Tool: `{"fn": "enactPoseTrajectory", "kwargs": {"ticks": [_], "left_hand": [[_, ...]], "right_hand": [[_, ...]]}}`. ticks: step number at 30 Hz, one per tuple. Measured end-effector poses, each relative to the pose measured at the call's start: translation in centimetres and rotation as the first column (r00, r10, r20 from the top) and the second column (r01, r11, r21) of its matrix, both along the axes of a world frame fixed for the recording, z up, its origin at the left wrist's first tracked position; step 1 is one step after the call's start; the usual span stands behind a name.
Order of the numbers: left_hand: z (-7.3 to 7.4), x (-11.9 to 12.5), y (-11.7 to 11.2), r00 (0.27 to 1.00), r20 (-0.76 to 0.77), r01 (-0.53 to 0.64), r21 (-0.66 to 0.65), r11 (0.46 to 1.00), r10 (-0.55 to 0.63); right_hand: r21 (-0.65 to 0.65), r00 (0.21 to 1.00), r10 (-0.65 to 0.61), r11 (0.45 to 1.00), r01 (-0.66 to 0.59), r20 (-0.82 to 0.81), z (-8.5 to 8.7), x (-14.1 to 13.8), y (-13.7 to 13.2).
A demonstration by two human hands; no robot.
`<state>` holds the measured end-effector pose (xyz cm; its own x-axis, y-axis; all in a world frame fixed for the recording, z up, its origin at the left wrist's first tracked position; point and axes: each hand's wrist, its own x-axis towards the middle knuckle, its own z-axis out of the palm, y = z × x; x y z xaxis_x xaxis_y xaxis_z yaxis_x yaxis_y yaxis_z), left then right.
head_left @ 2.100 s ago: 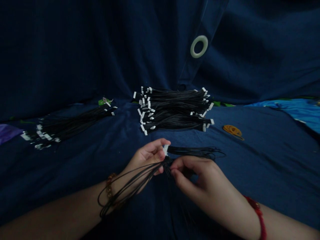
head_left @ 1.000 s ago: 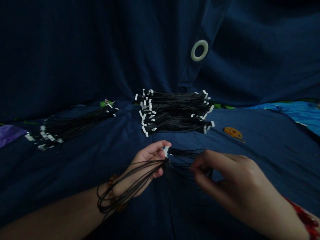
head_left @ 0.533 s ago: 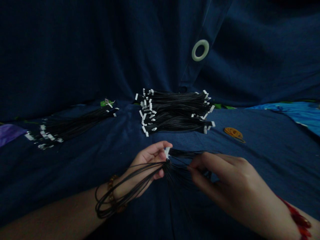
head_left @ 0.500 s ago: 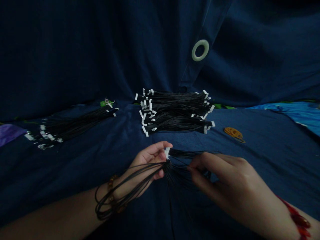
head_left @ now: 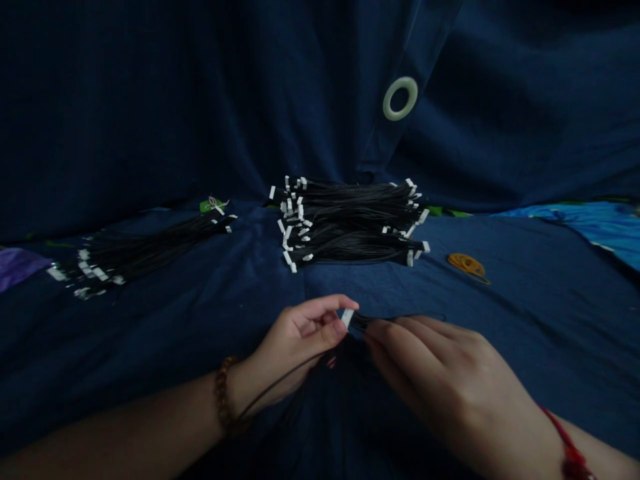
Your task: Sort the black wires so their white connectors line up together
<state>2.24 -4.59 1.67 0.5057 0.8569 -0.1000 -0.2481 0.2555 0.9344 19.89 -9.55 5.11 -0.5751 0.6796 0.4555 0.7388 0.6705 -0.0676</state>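
Note:
My left hand (head_left: 310, 337) pinches a white plug connector (head_left: 347, 318) between thumb and index finger. Thin black wires (head_left: 361, 322) run from the connector to the right, where the closed fingers of my right hand (head_left: 430, 367) grip them. A few dark wires also hang below my left hand and cross its wrist. The far ends of the wires are lost in shadow and behind my right hand.
Stacked bundles of black cables (head_left: 355, 223) with white connectors lie ahead. Another cable bundle (head_left: 155, 247) rests at the left. A coil of tan rubber bands (head_left: 467, 265) is at the right. All lie on dark blue cloth (head_left: 540, 287), with a blue curtain behind.
My left hand has shifted slightly right and down with the connector. The loop of wires over my left wrist has mostly gone. My right hand has closed in around the wires near the connector.

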Motion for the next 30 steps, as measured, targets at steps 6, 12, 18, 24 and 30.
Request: {"fn": "enactPoseTrajectory", "kwargs": {"ticks": [6,12,18,24,30], "left_hand": [[-0.2,0.2,0.0,1.000,0.003,-0.020,-0.014,1.000,0.020],[-0.6,-0.4,1.1,0.982,0.069,-0.171,-0.093,0.981,0.178],[0.0,-0.3,1.1,0.980,0.051,-0.183,-0.116,0.976,0.190],[-0.1,0.0,1.1,0.995,-0.007,-0.100,-0.089,0.991,0.100],[-0.1,-0.2,0.9,0.996,-0.030,-0.087,-0.086,0.992,0.085]], "right_hand": [[0.001,1.000,-0.023,1.000,0.023,0.016,0.5,-0.2,0.2],[0.082,0.980,-0.187,0.980,0.181,0.068,2.2,0.9,-1.3],[-0.442,0.979,-0.091,0.882,0.165,0.183,0.7,0.3,-0.6],[-0.650,0.976,-0.171,0.759,0.040,-0.139,1.1,-1.5,1.4],[-0.643,0.956,-0.188,0.766,0.000,-0.224,0.7,-1.9,1.2]]}}
